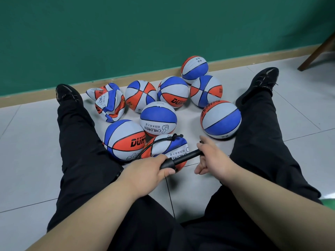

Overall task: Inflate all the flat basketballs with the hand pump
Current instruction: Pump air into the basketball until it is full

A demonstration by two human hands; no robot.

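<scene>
Your left hand [152, 171] grips the hose end of the hand pump [181, 159], with fingers and thumb curled fully round the barrel. Your right hand [212, 158] is wrapped round the handle end of the same pump. The pump lies tilted across the half-flat basketball [163, 148] on the floor between your legs. The black hose [154, 142] loops from the barrel to the top of that ball. A crumpled flat basketball [110, 105] lies near your left foot [68, 95], touching a second crumpled ball [101, 89] behind it. Seven round basketballs [158, 118] sit grouped on the tiled floor [27, 142] between your legs.
</scene>
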